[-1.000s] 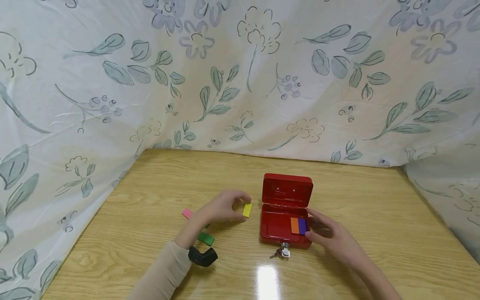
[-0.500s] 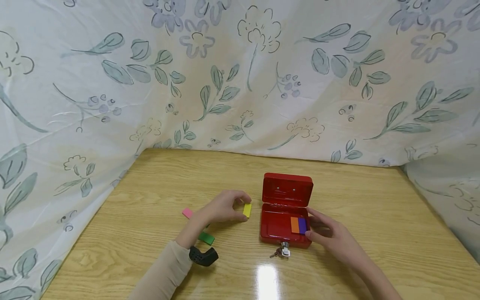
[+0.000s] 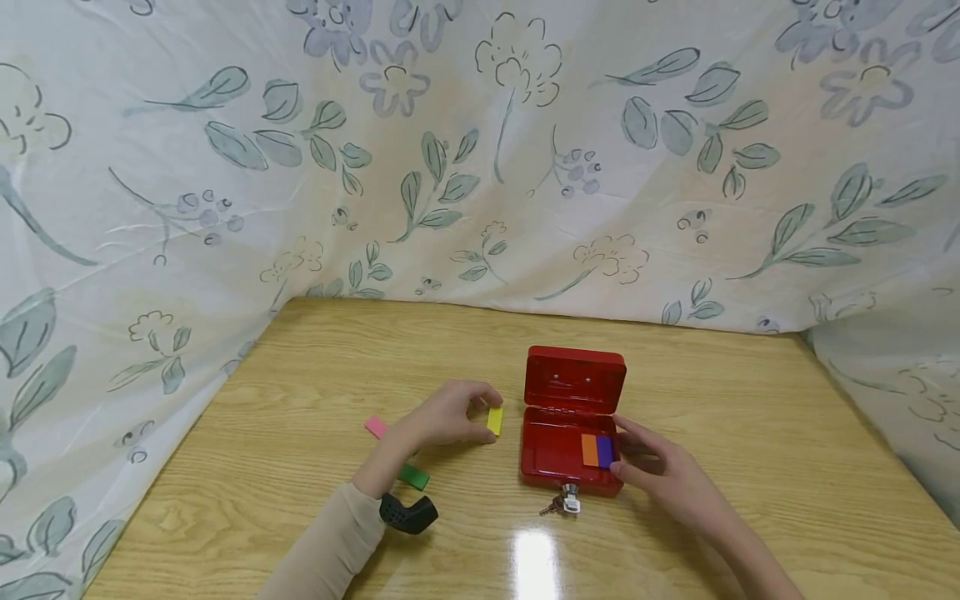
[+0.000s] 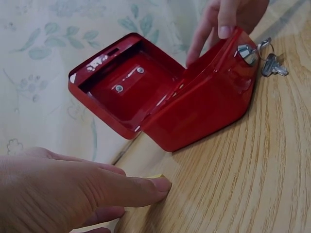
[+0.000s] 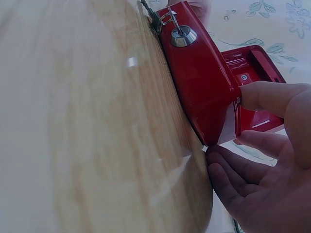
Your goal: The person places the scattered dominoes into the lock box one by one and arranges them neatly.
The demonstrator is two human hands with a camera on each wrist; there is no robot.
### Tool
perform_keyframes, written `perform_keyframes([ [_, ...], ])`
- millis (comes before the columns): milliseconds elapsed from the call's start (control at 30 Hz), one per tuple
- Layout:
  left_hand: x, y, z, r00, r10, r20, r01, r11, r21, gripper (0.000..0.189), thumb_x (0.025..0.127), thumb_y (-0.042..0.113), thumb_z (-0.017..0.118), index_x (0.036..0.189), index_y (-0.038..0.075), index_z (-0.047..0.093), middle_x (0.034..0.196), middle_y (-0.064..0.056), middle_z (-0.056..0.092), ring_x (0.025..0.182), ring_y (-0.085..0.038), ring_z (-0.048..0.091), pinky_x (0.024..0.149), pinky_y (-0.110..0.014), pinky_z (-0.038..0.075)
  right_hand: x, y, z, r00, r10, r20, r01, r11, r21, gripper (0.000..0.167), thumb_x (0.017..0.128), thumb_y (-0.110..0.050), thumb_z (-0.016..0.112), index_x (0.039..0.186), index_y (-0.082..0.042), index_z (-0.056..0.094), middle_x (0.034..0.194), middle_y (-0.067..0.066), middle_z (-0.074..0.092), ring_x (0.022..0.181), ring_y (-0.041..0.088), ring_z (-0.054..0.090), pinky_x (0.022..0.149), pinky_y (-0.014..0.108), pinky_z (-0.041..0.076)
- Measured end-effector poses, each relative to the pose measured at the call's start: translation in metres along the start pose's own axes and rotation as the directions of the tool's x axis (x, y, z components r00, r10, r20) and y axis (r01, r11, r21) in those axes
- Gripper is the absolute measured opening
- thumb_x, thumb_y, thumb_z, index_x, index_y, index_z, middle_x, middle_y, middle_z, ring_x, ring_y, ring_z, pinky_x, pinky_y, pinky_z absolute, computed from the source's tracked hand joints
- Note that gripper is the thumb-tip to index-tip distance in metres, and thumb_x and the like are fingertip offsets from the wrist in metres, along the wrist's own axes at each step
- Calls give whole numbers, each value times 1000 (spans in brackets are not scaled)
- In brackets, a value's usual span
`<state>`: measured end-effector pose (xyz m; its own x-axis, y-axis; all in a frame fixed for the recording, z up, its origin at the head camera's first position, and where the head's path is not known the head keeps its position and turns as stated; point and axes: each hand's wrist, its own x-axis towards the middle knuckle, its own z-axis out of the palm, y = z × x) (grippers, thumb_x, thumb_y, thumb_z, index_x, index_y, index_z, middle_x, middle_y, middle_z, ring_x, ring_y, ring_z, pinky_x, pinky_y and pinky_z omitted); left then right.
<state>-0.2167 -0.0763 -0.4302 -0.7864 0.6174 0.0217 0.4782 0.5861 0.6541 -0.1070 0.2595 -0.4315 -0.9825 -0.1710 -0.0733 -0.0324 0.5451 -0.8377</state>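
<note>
My left hand (image 3: 452, 413) pinches a small yellow block (image 3: 495, 420) by its ends, low over the table left of the cash box. In the left wrist view the thumb hides most of that block. The red metal cash box (image 3: 546, 477) stands with its lid raised, an orange block (image 3: 590, 451) and a purple block (image 3: 604, 453) side by side at the right of its floor. At the box's right wall, my right hand (image 3: 663, 473) grips the side, thumb and forefinger at the rim. The remaining right fingers bend against the outer wall in the right wrist view.
Keys (image 3: 553, 506) hang from the lock (image 3: 570, 492) on the box's front. A pink block (image 3: 375, 426) and a green block (image 3: 414, 477) lie by the left forearm, partly covered. Floral cloth (image 3: 450, 208) borders the wooden table (image 3: 712, 375) at the back and sides.
</note>
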Motion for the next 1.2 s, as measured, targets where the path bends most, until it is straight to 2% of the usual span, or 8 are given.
perform_keyframes([
  [567,0,2,0,1000,-7,3,7,1000,-6,44,80,21,87,119,14,68,116,5,67,106,-15,61,95,-33,49,0,0,-1,1000,7,-1,-7,1000,1,69,94,-26,72,153,-12,41,142,20,53,123,37,55,97,52,50],
  [1200,-1,1,0,1000,-1,13,1,1000,-17,44,80,21,87,119,13,68,117,4,67,106,-16,61,95,-34,50,0,0,0,999,-33,-5,33,999,7,67,93,-24,72,152,-10,43,139,20,56,121,36,57,96,50,51],
])
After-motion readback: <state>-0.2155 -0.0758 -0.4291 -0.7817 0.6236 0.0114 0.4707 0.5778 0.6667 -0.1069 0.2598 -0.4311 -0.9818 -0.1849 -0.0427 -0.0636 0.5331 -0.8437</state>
